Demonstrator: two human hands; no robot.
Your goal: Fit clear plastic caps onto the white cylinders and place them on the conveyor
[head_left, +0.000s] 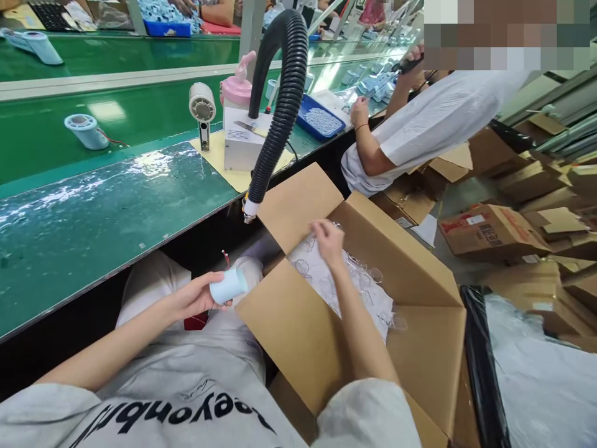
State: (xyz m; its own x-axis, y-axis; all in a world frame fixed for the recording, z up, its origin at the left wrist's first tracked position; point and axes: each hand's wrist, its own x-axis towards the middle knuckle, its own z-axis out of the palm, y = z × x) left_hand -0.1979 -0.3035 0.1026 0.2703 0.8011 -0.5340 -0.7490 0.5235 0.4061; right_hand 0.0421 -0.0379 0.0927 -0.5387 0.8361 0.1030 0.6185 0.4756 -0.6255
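Note:
My left hand [198, 297] is closed around a light blue cylindrical housing [228, 286], held tilted above my lap. Thin red wires [226, 255] stick up behind the housing. Over the open cardboard box [424, 354], my right hand [329, 244] has its fingers curled together in a pinch; whatever lies between them is too small to make out. White sheeting [321, 289] inside the box carries several clear, round, thin-rimmed pieces [302, 267]. A black flexible hose [280, 106] with a metal tip hangs between the bench and the box.
On the green bench [93, 211] are a handheld fan [203, 112], a white box-shaped device [242, 146] and a pink-lidded bottle [237, 87]. Another blue housing [86, 132] is on the conveyor. A co-worker in white [420, 130] works at right, beside a blue tray [321, 118]. Cartons [494, 233] crowd the floor.

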